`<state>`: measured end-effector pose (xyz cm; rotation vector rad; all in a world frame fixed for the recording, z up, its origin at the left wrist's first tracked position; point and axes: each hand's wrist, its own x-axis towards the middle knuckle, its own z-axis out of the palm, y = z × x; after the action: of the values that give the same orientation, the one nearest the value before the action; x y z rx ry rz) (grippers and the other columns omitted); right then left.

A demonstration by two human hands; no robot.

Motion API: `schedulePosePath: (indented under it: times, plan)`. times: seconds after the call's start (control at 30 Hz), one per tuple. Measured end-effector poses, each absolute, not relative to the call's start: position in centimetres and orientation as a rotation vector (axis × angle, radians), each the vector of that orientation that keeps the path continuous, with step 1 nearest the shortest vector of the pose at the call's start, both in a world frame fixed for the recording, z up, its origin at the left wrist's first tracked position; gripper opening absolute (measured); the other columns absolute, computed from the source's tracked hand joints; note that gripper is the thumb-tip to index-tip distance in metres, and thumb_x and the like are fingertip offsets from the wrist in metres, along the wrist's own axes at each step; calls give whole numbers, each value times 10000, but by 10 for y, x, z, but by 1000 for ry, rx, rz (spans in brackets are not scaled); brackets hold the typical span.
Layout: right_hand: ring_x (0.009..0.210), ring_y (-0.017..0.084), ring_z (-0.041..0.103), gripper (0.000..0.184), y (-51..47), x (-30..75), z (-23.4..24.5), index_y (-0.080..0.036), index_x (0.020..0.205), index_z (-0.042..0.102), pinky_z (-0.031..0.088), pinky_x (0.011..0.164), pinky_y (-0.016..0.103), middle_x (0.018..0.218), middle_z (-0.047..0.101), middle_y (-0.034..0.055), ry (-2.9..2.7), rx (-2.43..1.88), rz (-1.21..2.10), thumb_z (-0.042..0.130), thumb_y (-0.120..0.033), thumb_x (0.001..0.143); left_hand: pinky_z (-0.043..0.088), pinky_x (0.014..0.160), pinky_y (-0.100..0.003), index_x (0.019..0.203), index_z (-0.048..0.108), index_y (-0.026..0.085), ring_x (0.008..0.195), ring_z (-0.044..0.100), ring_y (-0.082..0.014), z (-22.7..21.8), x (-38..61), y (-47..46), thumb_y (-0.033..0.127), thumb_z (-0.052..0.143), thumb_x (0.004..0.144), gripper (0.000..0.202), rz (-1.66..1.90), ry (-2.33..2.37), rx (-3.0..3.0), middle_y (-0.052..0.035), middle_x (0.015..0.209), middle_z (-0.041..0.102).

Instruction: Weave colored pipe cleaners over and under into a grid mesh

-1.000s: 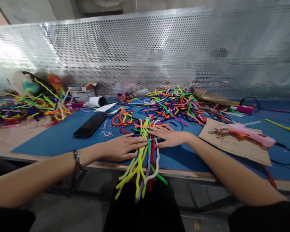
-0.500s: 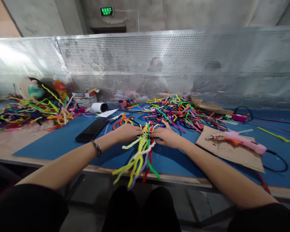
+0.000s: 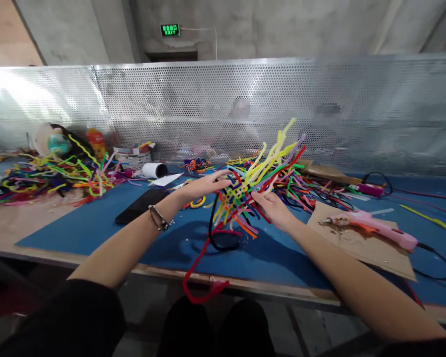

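A woven bundle of coloured pipe cleaners (image 3: 245, 191) is lifted off the blue mat (image 3: 96, 218), its yellow, green and purple ends pointing up and away. My left hand (image 3: 204, 186) holds its left side with fingers stretched along it. Under the right side, my right hand (image 3: 273, 208) grips the weave. A red pipe cleaner (image 3: 198, 270) and a black one (image 3: 217, 235) hang from the bundle toward the table's front edge.
A loose heap of pipe cleaners (image 3: 293, 181) lies behind the bundle, another heap (image 3: 48, 173) at far left. A black phone (image 3: 139, 206) lies left of my hands. A pink glue gun (image 3: 375, 225) rests on cardboard (image 3: 360, 245) at right. A perforated metal screen (image 3: 223, 109) backs the table.
Both hands have lifted the woven bundle off the mat and turned it over, so the loose ends that hung over the table's front edge now point up and away.
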<state>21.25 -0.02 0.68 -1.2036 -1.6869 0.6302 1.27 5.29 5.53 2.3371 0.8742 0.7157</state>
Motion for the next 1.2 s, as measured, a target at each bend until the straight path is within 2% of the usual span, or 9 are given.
schedulePosePath:
  times: [0.07,0.2,0.43,0.5,0.57,0.73,0.9,1.07,1.2]
  plan:
    - [346,52,184,568,3,214,3,-218,432,278,165,342,217,363,218,-78,-1601,-1225,683,432,-741,593,408,844,-295,1293,265,103,1025,506,-175,48,8,51,388,331,828,550,902,1046,2289,-128,1162,520]
    - [342,48,169,539,12,218,-3,-218,454,311,118,343,221,360,233,-87,-1463,-1260,775,500,-711,565,368,906,-323,1213,350,129,1058,456,-188,40,-16,25,402,318,821,478,1444,1029,2422,-116,1153,487]
    - [340,59,254,486,16,216,-6,-203,519,432,173,350,210,358,296,-89,-1358,-1254,856,573,-668,536,346,952,-366,1291,298,150,1127,420,-233,-11,-39,-42,505,473,772,653,786,1110,2665,-122,1268,417]
    - [341,57,255,483,15,216,-7,-203,513,419,173,353,208,362,303,-88,-1343,-1251,854,583,-656,544,309,982,-379,1232,417,191,1156,400,-223,-24,-37,-52,390,387,848,434,487,1011,2807,-83,1285,430]
    - [344,54,259,483,14,216,-7,-202,512,413,170,352,206,369,321,-85,-1333,-1253,852,590,-650,548,279,1004,-374,1228,444,177,1173,383,-209,-30,-35,-55,324,312,884,397,363,960,2861,-79,1305,419]
    - [330,38,212,504,14,216,-4,-204,487,356,127,344,210,349,275,-97,-1320,-1267,845,622,-628,544,315,979,-358,1216,466,127,1154,406,-217,-30,-37,-52,402,359,860,463,390,953,2846,-115,1282,442]
    - [317,31,187,521,17,217,-5,-200,488,366,106,337,210,337,263,-102,-1320,-1262,890,642,-641,506,251,995,-449,1120,545,206,1120,451,-197,-37,-42,-55,190,303,832,377,500,980,2832,-64,1180,536]
    - [322,28,200,530,17,219,-7,-196,495,388,101,337,211,347,293,-100,-1311,-1239,905,658,-651,458,177,1012,-490,1175,500,231,1289,188,-271,-35,-44,-55,174,383,785,411,651,1208,2787,-59,1395,277]
    - [312,32,216,518,16,221,-4,-199,484,384,114,330,212,343,289,-102,-1290,-1237,882,675,-627,458,292,951,-473,1311,309,201,1161,392,-250,-27,-53,-43,233,390,831,488,476,1312,2658,-106,1255,446]
